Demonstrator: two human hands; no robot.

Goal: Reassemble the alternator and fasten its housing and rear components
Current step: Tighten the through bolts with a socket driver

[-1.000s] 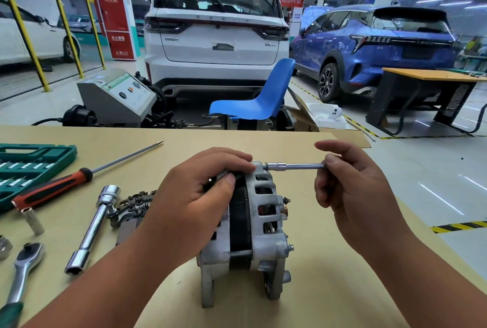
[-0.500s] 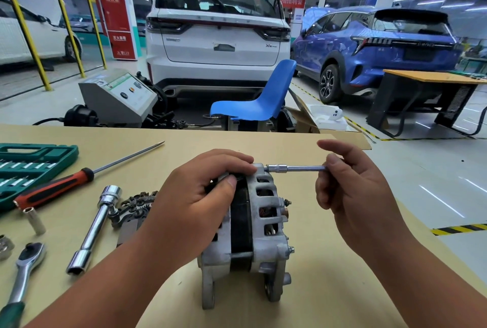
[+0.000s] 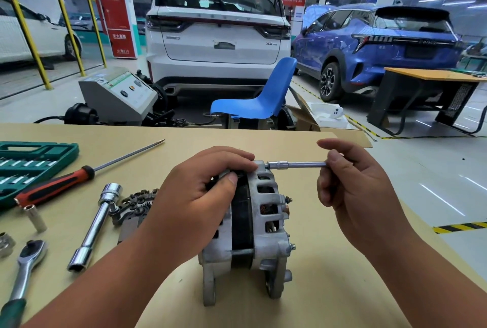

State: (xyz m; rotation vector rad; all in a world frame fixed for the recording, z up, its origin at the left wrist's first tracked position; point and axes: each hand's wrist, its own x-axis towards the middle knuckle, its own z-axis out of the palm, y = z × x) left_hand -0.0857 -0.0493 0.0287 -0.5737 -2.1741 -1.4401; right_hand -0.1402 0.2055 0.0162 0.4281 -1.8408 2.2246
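The grey alternator point(image 3: 266, 224) stands upright on the tan table point(image 3: 316, 288), its two housing halves joined around a black core. My left hand point(image 3: 195, 195) grips its top left half, thumb on the black middle band. A thin socket extension bar point(image 3: 297, 164) lies level, its socket end against the top edge of the right housing half. My right hand point(image 3: 353, 185) pinches the bar's outer end between thumb and fingers. A dark rectifier part point(image 3: 134, 203) lies on the table behind my left hand, partly hidden.
Left of the alternator lie a chrome tube wrench point(image 3: 95, 224), a red-handled screwdriver point(image 3: 60, 185), a ratchet point(image 3: 23, 269), a small socket point(image 3: 35, 218) and a green socket case point(image 3: 31, 161). The table's right edge runs close past my right forearm. A blue chair point(image 3: 258, 95) and cars stand beyond.
Almost nothing differs: both hands keep their hold, and the right hand's fingers have shifted slightly on the bar.
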